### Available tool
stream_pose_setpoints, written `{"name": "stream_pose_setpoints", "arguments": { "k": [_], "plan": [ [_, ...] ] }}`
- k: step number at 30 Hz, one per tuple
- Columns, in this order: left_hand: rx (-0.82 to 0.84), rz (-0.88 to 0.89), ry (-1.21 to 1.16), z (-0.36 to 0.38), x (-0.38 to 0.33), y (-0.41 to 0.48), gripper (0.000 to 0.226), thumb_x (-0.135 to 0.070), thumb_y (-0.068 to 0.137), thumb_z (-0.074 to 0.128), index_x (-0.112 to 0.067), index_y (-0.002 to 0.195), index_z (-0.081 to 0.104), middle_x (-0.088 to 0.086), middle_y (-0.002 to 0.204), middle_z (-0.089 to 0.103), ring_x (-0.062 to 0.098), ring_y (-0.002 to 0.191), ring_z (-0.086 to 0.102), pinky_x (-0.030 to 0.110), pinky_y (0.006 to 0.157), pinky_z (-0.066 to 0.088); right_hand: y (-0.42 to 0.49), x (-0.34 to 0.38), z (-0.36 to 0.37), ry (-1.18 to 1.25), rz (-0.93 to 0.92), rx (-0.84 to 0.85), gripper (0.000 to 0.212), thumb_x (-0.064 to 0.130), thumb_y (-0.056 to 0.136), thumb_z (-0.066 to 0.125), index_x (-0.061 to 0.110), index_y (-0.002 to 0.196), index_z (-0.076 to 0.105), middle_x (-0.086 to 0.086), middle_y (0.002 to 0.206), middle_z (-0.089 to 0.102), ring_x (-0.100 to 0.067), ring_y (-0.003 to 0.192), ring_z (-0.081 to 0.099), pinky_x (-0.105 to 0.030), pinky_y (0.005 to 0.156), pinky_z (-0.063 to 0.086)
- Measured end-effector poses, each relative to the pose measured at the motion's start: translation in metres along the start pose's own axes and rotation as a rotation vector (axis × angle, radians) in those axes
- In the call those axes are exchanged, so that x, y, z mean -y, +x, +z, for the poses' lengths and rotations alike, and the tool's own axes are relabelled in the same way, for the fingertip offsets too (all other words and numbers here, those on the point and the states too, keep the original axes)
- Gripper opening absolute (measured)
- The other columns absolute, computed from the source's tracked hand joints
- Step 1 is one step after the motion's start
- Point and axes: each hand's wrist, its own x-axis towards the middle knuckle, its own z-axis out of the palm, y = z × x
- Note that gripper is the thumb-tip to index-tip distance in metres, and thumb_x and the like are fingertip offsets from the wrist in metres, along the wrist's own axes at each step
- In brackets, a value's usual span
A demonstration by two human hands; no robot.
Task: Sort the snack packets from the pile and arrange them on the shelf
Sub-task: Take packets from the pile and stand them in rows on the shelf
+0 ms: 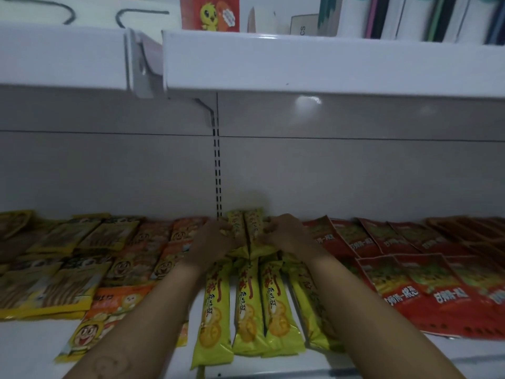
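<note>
Two long yellow-green rear packets [247,228] are held side by side at the back of the white shelf [27,346]. They are gripped by the left hand [216,236] on their left edge and by the right hand [284,233] on their right edge, with the fingers of both hands curled onto the wrappers. The packets are printed with red characters, and their far ends lie close to the grey back panel [109,173].

Just in front of them, a front row [246,305] of four matching yellow-green packets is laid lengthwise between the forearms; round biscuits are pictured near their lower ends. To the left, orange packets [131,269] bearing a cartoon face are spread flat, with yellow packets [54,283] beyond them. To the right, red packets [410,283] are fanned in overlapping rows.

The back panel is divided by a slotted upright [217,173]. A white upper shelf [300,64] is mounted overhead, where a red box [210,13] printed with a yellow chick and a row of upright books [410,17] are stored. The scene is dimly lit.
</note>
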Motion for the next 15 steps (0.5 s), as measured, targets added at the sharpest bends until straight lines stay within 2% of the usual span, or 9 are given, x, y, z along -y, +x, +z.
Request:
{"name": "stream_pose_setpoints", "arguments": {
  "k": [2, 4, 7, 9, 12, 15],
  "plan": [
    [-0.016, 0.015, 0.015, 0.000, -0.003, -0.003, 0.058, -0.028, 0.083, 0.079, -0.007, 0.133, 0.059, 0.013, 0.135, 0.059, 0.028, 0.120, 0.058, 0.036, 0.101, 0.048, 0.001, -0.001, 0.001, 0.002, 0.020, -0.012, 0.034, 0.030, 0.084, 0.075, 0.005, 0.107, 0.072, -0.007, 0.124, 0.067, -0.023, 0.107, 0.064, -0.028, 0.084, 0.047],
    [-0.040, 0.018, 0.007, 0.000, -0.004, -0.005, 0.055, -0.024, 0.084, 0.077, -0.005, 0.133, 0.059, 0.014, 0.135, 0.059, 0.029, 0.122, 0.057, 0.036, 0.103, 0.047, 0.001, -0.002, 0.001, 0.056, 0.035, -0.049, 0.032, 0.025, 0.084, 0.077, 0.003, 0.107, 0.073, -0.009, 0.119, 0.068, -0.021, 0.105, 0.064, -0.024, 0.080, 0.045],
    [-0.083, 0.020, -0.045, 0.000, -0.005, -0.010, 0.049, -0.019, 0.085, 0.077, -0.003, 0.129, 0.062, 0.015, 0.130, 0.062, 0.028, 0.116, 0.060, 0.034, 0.099, 0.049, 0.002, -0.005, -0.004, 0.112, 0.035, -0.133, 0.020, 0.018, 0.084, 0.077, 0.004, 0.098, 0.076, -0.011, 0.109, 0.071, -0.013, 0.085, 0.061, -0.016, 0.069, 0.046],
    [-0.113, 0.021, -0.109, 0.000, -0.006, -0.011, 0.043, -0.020, 0.085, 0.076, -0.004, 0.124, 0.065, 0.014, 0.121, 0.067, 0.026, 0.104, 0.065, 0.034, 0.092, 0.053, 0.002, -0.007, -0.012, 0.097, 0.015, -0.220, 0.010, 0.013, 0.088, 0.073, 0.005, 0.092, 0.078, -0.010, 0.103, 0.073, -0.011, 0.077, 0.062, -0.010, 0.058, 0.043],
    [-0.146, 0.017, -0.178, 0.001, -0.011, -0.010, 0.039, -0.022, 0.085, 0.076, -0.006, 0.120, 0.068, 0.014, 0.110, 0.071, 0.024, 0.093, 0.067, 0.034, 0.085, 0.056, 0.002, -0.010, -0.026, 0.069, -0.013, -0.291, 0.008, 0.008, 0.089, 0.070, 0.006, 0.089, 0.078, -0.009, 0.097, 0.075, -0.015, 0.081, 0.067, -0.022, 0.071, 0.054],
    [-0.175, 0.044, -0.169, 0.007, -0.017, -0.010, 0.039, -0.020, 0.084, 0.078, -0.005, 0.119, 0.069, 0.014, 0.109, 0.072, 0.026, 0.095, 0.069, 0.042, 0.089, 0.057, -0.005, -0.012, -0.032, -0.039, -0.040, -0.266, 0.012, 0.005, 0.090, 0.066, 0.006, 0.093, 0.078, -0.007, 0.101, 0.074, -0.014, 0.089, 0.065, -0.018, 0.073, 0.046]
  ]
}}
